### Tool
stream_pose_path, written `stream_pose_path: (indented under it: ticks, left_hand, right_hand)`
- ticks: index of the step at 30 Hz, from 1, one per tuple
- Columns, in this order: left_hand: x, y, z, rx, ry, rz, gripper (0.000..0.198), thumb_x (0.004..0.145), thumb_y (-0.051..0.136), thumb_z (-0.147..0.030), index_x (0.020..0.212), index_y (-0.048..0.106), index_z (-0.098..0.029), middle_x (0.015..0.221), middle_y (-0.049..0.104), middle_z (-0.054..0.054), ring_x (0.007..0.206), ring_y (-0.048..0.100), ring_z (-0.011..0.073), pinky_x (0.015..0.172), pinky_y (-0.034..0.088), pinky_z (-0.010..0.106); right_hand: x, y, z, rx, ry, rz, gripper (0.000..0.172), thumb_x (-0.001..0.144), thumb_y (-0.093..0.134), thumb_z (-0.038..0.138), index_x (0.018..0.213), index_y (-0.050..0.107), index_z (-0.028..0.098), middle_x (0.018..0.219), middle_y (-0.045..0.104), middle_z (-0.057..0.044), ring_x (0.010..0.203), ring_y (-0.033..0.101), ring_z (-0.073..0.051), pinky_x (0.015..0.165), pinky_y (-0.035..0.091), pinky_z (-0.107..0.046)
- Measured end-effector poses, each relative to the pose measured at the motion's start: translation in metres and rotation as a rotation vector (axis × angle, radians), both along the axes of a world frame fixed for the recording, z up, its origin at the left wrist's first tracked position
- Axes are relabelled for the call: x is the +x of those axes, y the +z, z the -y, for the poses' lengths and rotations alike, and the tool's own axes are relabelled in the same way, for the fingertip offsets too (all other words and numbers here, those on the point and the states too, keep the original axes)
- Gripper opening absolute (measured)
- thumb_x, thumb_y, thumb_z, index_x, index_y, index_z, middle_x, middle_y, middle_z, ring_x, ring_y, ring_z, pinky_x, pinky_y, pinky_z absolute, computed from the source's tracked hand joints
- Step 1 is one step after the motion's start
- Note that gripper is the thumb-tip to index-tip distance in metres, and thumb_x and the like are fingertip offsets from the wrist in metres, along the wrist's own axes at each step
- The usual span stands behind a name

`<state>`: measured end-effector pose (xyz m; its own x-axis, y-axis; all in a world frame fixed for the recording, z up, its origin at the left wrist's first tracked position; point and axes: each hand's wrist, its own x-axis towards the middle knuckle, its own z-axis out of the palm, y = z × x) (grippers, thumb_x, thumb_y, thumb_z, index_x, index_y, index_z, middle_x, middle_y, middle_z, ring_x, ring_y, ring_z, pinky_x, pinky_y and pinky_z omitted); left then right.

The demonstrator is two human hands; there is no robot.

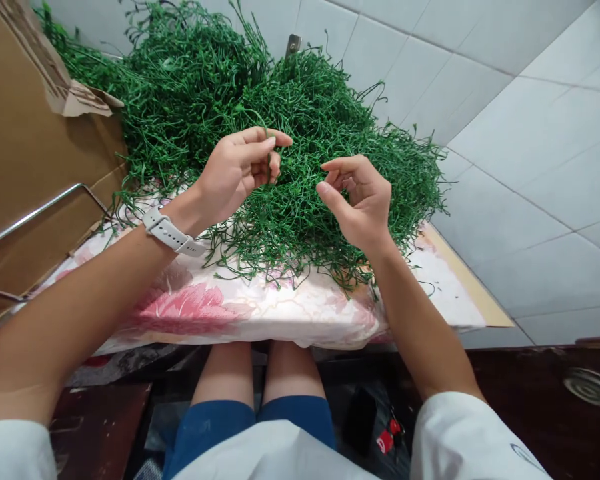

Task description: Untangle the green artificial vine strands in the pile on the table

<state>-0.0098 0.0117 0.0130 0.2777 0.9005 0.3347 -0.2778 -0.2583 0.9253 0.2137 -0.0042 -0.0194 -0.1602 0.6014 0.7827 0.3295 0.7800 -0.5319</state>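
A big tangled heap of thin green stems (320, 107) with small branching tips lies in front of me; they look like plastic plant stems. My left hand (237, 163), with a white watch band (173, 233) on its wrist, is over the middle of the heap. Its thumb and index finger pinch one thin green stem (269, 157) that runs down between them. To the right, my right hand (363, 203) hovers over the heap's front with curled fingers. A gap shows between its thumb and index finger, and I see nothing in it.
The heap lies on a floral cloth (280, 310) over a table. A cardboard box (40, 153) stands at the left, beside a metal rod (35, 213). White tiled walls (530, 173) close off the back and right. Loose stems hang toward the table's front edge.
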Motion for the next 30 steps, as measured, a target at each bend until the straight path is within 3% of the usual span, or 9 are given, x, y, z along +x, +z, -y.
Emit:
stream_pose_path:
  ticks: [5, 12, 17, 22, 26, 30]
  left_hand:
    - [0.007, -0.001, 0.012, 0.008, -0.063, 0.013, 0.008, 0.096, 0.065, -0.013, 0.103, 0.070, -0.016, 0.085, 0.069, 0.001, 0.082, 0.072, 0.0096, 0.082, 0.059, 0.025]
    - [0.011, -0.012, 0.013, -0.015, -0.119, 0.000, 0.019, 0.088, 0.080, -0.022, 0.102, 0.070, -0.016, 0.084, 0.073, 0.001, 0.081, 0.074, 0.0102, 0.080, 0.062, 0.022]
    - [0.011, -0.008, 0.012, -0.079, -0.069, 0.011, 0.008, 0.100, 0.063, -0.020, 0.104, 0.069, -0.016, 0.077, 0.067, -0.003, 0.070, 0.071, 0.0061, 0.069, 0.057, 0.018]
    - [0.010, -0.005, 0.012, -0.090, -0.070, -0.006, 0.026, 0.107, 0.049, -0.025, 0.093, 0.068, -0.015, 0.057, 0.047, -0.005, 0.056, 0.061, 0.0057, 0.060, 0.051, 0.018]
    - [-0.005, 0.000, 0.001, -0.060, 0.025, 0.013, 0.029, 0.105, 0.054, -0.038, 0.085, 0.066, -0.021, 0.049, 0.031, -0.005, 0.047, 0.051, 0.0087, 0.049, 0.045, 0.021]
    - [-0.019, 0.008, -0.011, -0.014, 0.071, 0.118, 0.023, 0.100, 0.062, -0.043, 0.087, 0.068, -0.024, 0.061, 0.055, -0.001, 0.056, 0.056, 0.0092, 0.054, 0.050, 0.022]
  right_hand:
    - [-0.010, -0.002, 0.007, -0.007, 0.064, 0.054, 0.033, 0.086, 0.080, 0.048, 0.112, 0.072, 0.029, 0.095, 0.063, -0.003, 0.084, 0.058, -0.018, 0.075, 0.054, -0.036]
    - [-0.017, 0.001, 0.009, -0.055, 0.157, -0.073, 0.026, 0.090, 0.076, 0.053, 0.095, 0.072, 0.028, 0.091, 0.061, -0.004, 0.081, 0.058, -0.016, 0.070, 0.053, -0.032]
    - [-0.011, 0.004, 0.006, -0.239, 0.306, -0.199, 0.038, 0.089, 0.072, 0.063, 0.094, 0.057, 0.028, 0.091, 0.062, 0.000, 0.064, 0.051, -0.010, 0.055, 0.049, -0.027]
    - [-0.012, 0.003, 0.007, -0.360, 0.444, -0.218, 0.038, 0.085, 0.080, 0.055, 0.089, 0.055, 0.027, 0.067, 0.052, 0.005, 0.053, 0.045, -0.009, 0.046, 0.041, -0.024]
    - [0.000, 0.006, 0.000, -0.246, 0.335, -0.222, 0.035, 0.080, 0.085, 0.053, 0.082, 0.061, 0.027, 0.062, 0.051, 0.006, 0.046, 0.040, -0.008, 0.040, 0.033, -0.024]
    - [0.016, 0.009, -0.011, -0.188, 0.182, -0.289, 0.030, 0.082, 0.082, 0.053, 0.085, 0.064, 0.029, 0.069, 0.056, 0.003, 0.051, 0.048, -0.010, 0.044, 0.041, -0.026]
